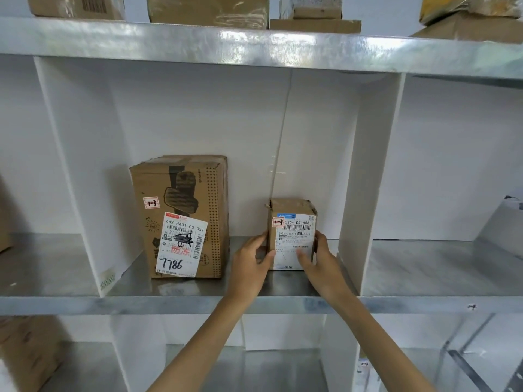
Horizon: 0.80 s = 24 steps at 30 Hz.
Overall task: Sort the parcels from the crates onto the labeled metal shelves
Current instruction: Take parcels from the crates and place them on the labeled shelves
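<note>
Large parcel (181, 219), hand-marked 7786, is stood upright at the left of the middle compartment of the metal shelf (198, 288), near the left divider (85, 171). A gap of bare shelf is left between it and the left hand (250, 261), whose fingers are curled round the left side of the small parcel (291, 236), with the thumb laid on the front face. The small parcel is held upright with its label forward. It appears to be set on the shelf floor, though whether its weight is fully borne there cannot be told. Its right side is gripped in the same way by the right hand (321, 261), just beside the right divider (368, 179).

Both parcels carry a small sticker reading 1-3, so the compartment is judged correct. The main risk lies in the release. If the thumbs are dragged back across the front face, the narrow box could be tipped forward. If one hand is freed first, it could be twisted and its label turned from view. The right divider could also be knocked by the right knuckles.
</note>
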Available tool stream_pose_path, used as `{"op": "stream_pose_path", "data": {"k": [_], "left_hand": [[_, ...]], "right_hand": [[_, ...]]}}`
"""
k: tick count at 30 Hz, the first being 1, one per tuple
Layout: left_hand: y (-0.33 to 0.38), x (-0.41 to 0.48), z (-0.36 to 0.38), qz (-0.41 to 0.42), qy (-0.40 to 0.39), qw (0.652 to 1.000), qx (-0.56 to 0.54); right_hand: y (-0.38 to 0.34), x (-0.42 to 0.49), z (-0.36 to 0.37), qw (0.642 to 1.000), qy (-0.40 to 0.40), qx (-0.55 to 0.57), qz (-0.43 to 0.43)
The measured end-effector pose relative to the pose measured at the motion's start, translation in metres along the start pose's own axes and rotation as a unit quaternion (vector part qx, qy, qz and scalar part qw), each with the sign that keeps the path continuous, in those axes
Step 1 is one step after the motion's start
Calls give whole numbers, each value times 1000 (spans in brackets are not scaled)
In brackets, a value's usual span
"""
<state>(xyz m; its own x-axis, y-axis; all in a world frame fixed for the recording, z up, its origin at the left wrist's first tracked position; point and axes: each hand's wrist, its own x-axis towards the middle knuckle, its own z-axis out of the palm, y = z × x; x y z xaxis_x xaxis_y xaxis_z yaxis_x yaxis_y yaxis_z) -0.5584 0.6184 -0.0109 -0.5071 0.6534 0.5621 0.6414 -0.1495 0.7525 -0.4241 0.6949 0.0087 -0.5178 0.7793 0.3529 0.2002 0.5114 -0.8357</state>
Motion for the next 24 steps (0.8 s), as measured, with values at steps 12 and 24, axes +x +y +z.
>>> {"op": "stream_pose_path", "data": {"k": [12,24], "left_hand": [[2,5,-1,-50,-41,998,13],[48,-50,-93,92,54,994,-15]], "right_hand": [[2,2,-1,999,-37,-12,18],[-76,-58,61,947,123,9,-298]]}}
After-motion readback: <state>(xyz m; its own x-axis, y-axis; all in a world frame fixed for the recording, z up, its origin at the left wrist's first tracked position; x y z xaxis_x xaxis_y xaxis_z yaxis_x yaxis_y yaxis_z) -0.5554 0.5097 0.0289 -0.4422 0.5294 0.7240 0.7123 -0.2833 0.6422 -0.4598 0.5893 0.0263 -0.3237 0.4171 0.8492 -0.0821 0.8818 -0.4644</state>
